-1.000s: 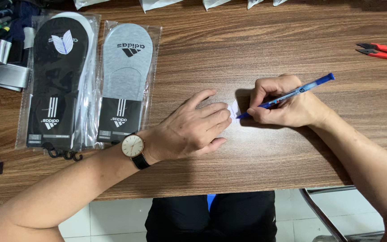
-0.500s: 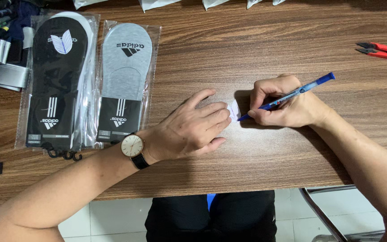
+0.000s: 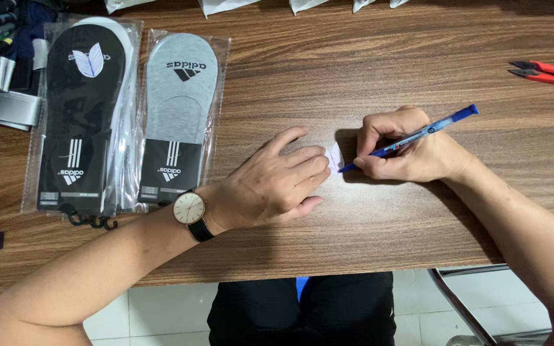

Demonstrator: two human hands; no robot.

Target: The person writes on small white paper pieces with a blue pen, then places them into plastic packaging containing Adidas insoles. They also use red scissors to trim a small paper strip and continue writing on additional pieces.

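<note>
Two sock packs, one blue pen, one small white tag, one red snips, one wristwatch; bags along the bench's far edge, perhaps five

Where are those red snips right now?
In the head view, the red snips lie on the wooden table near its far right edge, beyond the right hand holding the blue pen.

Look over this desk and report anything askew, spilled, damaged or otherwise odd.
Nothing stands out. The left hand pins a small white slip flat while the right hand writes on it with a blue pen. Two sock packs lie flat side by side, and red snips rest closed near the table edge.
</note>
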